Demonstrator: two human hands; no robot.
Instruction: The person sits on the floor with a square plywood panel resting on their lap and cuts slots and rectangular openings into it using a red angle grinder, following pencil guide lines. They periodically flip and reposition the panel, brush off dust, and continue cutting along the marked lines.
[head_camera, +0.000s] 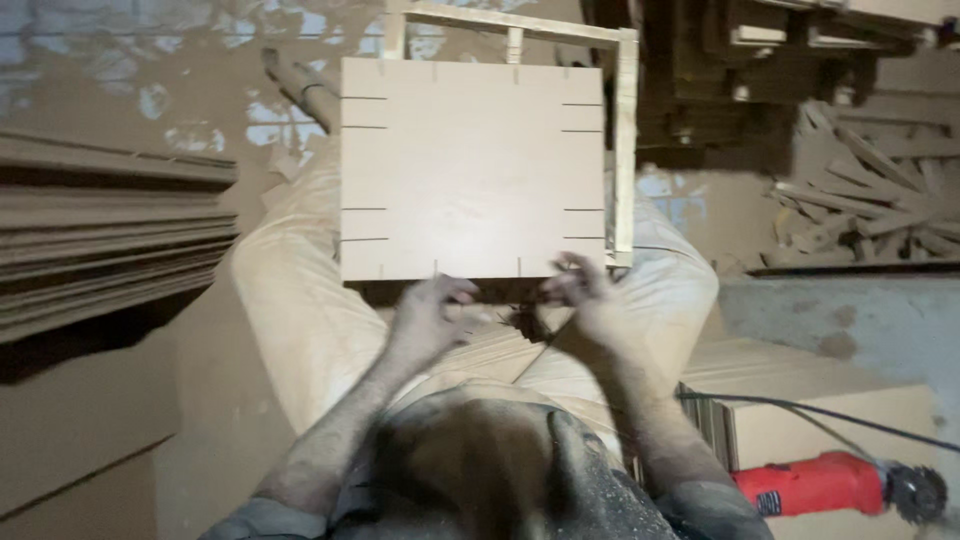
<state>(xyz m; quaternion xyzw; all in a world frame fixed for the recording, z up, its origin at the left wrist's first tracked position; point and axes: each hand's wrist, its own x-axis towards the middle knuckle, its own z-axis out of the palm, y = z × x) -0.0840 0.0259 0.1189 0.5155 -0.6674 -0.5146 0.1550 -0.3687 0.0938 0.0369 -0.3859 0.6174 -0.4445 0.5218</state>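
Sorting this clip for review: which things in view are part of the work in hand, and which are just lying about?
In hand:
- flat board with pencil marks, on the lap
- wooden frame under it
- left hand and right hand at its near edge

Lying about:
- red power tool
- stacked boards
- scrap wood pile

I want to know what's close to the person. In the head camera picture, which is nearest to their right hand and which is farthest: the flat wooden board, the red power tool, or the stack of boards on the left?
From the right hand:
1. Flat wooden board, just above the fingers.
2. Red power tool, lower right.
3. Stack of boards, far left.
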